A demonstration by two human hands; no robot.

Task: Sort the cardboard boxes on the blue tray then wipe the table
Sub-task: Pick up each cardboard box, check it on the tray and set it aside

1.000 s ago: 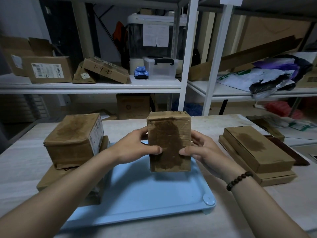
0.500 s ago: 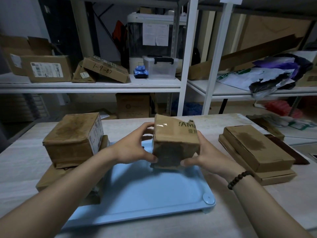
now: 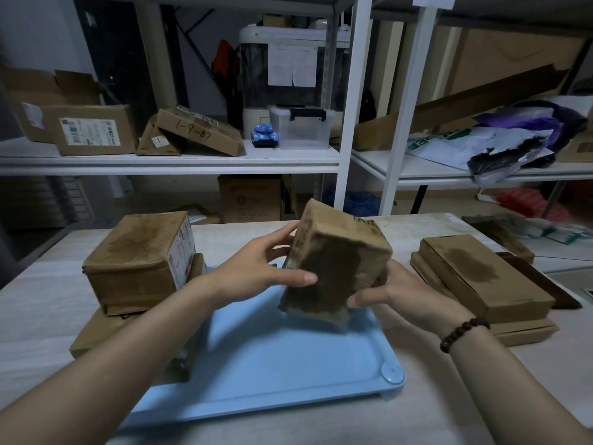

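Box (image 3: 333, 264) tipped further, both hands gripping, above tray (image 3: 288, 364)

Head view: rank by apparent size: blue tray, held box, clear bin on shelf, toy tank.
1. blue tray
2. held box
3. clear bin
4. toy tank
The bin sits far back on the shelf, so its true size against the box is unsure.

A storeroom: white metal shelving (image 3: 353, 101) stacked with cardboard boxes (image 3: 96, 130), mailer bags (image 3: 475, 146), a plastic bin (image 3: 300, 128)
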